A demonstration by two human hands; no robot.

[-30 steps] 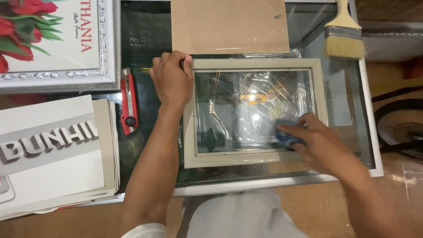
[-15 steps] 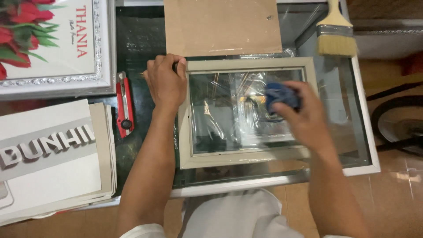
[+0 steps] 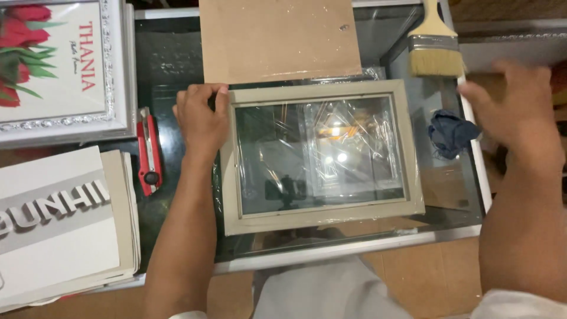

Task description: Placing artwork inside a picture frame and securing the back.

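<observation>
The left hand (image 3: 201,118) presses flat and open on the corner of the beige picture frame (image 3: 322,156). The right hand (image 3: 520,112) hovers empty, seemingly open though blurred, beside the blue cloth (image 3: 450,134).

The picture frame (image 3: 322,156) fills the middle of the glass table (image 3: 171,59), with the left hand (image 3: 201,115) pressed on its upper left corner, so that corner is blocked. Just left of that hand lies a red cutter (image 3: 147,153), leaving only a narrow strip between. Further left, a stack of prints (image 3: 65,224) and a framed flower picture (image 3: 59,65) close off that side. A brown board (image 3: 277,38) touches the frame's top edge. To the right of the frame a blue cloth (image 3: 450,133) lies in a bare strip of glass, the paintbrush (image 3: 436,50) above it. The right hand (image 3: 520,118) hovers over the table's right edge, open and empty.
</observation>
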